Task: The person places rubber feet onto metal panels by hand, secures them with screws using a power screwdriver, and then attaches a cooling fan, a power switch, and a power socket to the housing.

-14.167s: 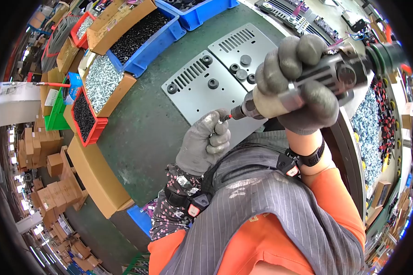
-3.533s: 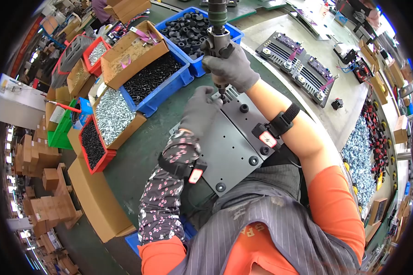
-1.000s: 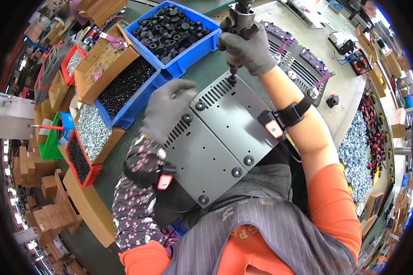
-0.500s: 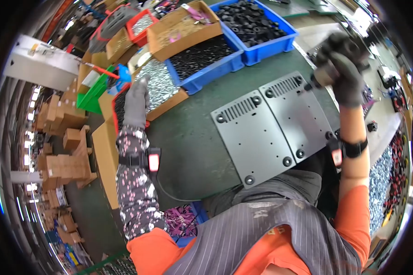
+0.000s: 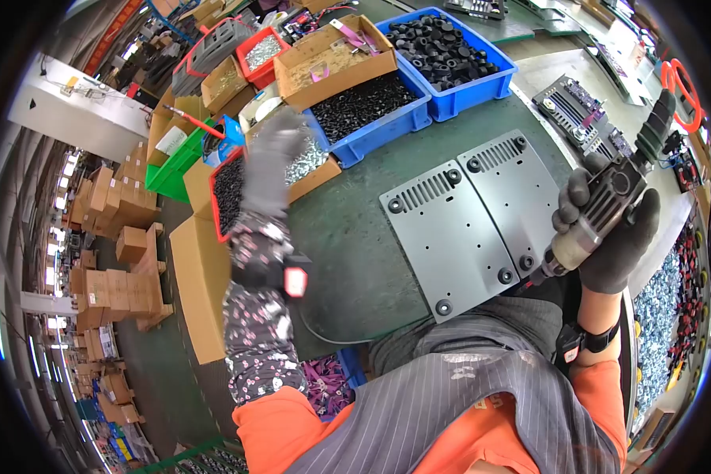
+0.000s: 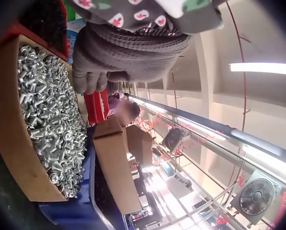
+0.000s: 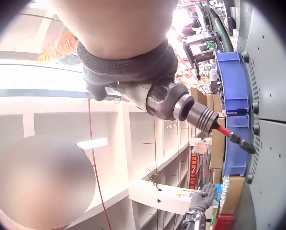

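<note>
My gloved left hand (image 5: 272,170), blurred in the head view, is over the cardboard box (image 5: 316,180) of silver screws (image 6: 52,124). In the right wrist view its fingers look extended, and nothing shows in them. My gloved right hand (image 5: 615,257) grips a power screwdriver (image 5: 596,221) at the right of the metal plates. Its bit (image 7: 241,142) points down toward the near edge of the right plate. Two grey plates, a left plate (image 5: 458,253) and a right plate (image 5: 517,193), lie side by side with black rubber feet (image 5: 444,307) near their corners.
Behind the plates stand a blue bin (image 5: 450,107) of black rubber feet and a blue bin (image 5: 387,138) of small black parts. A red bin (image 5: 227,193) is left of the screws. Assemblies with circuit boards (image 5: 584,107) lie at the back right.
My left hand has moved from beside the plates to the screw box at the left. My right hand has lifted the screwdriver from the right plate's far corner and brought it nearer my body.
</note>
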Demonstrator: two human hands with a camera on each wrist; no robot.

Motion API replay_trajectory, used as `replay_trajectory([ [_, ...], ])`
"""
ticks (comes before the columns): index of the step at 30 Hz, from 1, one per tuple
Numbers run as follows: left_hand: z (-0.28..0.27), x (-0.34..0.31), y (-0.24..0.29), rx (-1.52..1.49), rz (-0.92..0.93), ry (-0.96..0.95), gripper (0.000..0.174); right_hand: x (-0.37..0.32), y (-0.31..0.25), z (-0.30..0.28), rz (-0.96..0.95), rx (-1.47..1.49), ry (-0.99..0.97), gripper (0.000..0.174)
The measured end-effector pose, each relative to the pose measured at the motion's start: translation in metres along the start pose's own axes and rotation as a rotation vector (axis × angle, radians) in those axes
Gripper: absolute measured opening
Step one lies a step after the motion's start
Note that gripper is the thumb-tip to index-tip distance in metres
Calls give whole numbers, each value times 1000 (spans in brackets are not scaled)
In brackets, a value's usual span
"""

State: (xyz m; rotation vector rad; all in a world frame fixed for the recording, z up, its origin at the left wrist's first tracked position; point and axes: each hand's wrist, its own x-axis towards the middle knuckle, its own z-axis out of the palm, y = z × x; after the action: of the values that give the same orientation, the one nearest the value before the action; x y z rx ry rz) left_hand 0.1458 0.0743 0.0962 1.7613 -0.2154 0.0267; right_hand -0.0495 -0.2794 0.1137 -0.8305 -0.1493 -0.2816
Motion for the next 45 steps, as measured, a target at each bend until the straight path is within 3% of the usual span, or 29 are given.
replay_trajectory([
  [2,66,-50,27,-183,79,-448,51,0,10,17,79,61,77,67],
  [3,94,-76,37,-147,40,-563,60,-2,18,24,81,97,65,68],
  [4,111,-100,48,183,131,-651,68,-5,26,33,69,92,40,69],
  [5,125,-115,59,142,-105,-779,74,-8,33,42,55,89,18,69],
  [6,134,-128,62,113,-6,-828,72,-11,41,46,52,145,-54,72],
  [7,138,-137,60,107,-174,-873,69,-16,44,57,108,239,-77,75],
  [9,131,-142,52,137,-116,-826,55,-17,47,46,171,13,-206,76],
  [10,125,-143,50,148,-121,-821,55,-22,47,52,257,201,-248,76],
  [11,117,-142,49,405,28,-737,48,-27,45,51,379,257,-241,68],
  [12,111,-142,48,658,176,-647,41,-31,50,36,394,-24,-343,63],
  [13,105,-142,42,666,170,-649,41,-31,54,33,402,-308,-440,59],
  [14,100,-142,34,845,365,-569,36,-30,32,35,846,-86,-331,56],
  [16,94,-140,23,1048,677,-457,21,-37,52,35,1024,-121,-355,59],
  [17,94,-141,21,1048,675,-457,21,-40,56,41,1116,-133,-341,58],
  [18,95,-142,20,1096,719,-477,19,-38,63,36,1118,-134,-341,58],
  [20,94,-141,19,1141,757,-492,18,-32,78,25,1311,-230,-460,57],
  [21,88,-137,18,1148,789,-419,19,-33,82,24,1316,-230,-462,57],
  [22,81,-133,19,1153,820,-349,20,-36,86,23,1169,-309,-457,56],
  [23,70,-124,19,1304,644,-275,26,-37,88,23,1017,-384,-448,55],
  [25,22,-95,19,1364,571,-105,34,-34,84,28,1015,-423,-425,55],
  [27,-45,-64,-1,1377,460,125,31,-32,85,21,922,-511,-386,57],
  [31,-155,-26,-44,1392,-175,42,54,-32,92,7,974,-545,-417,55],
  [34,-169,-33,-71,1363,-230,-30,51,-31,92,12,990,-576,-391,52],
  [36,-165,-41,-76,1067,-229,122,40,-31,94,8,978,-581,-396,52],
  [37,-162,-41,-76,1067,-233,110,40,-31,95,6,960,-593,-408,51],
  [40,-153,-47,-69,964,-257,310,28,-29,94,7,1015,-604,-389,50],
  [43,-170,-44,-81,910,-154,432,28,-26,93,12,1006,-618,-401,51],
  [45,-175,-41,-78,788,-193,457,25,-28,94,9,974,-619,-411,52],
])
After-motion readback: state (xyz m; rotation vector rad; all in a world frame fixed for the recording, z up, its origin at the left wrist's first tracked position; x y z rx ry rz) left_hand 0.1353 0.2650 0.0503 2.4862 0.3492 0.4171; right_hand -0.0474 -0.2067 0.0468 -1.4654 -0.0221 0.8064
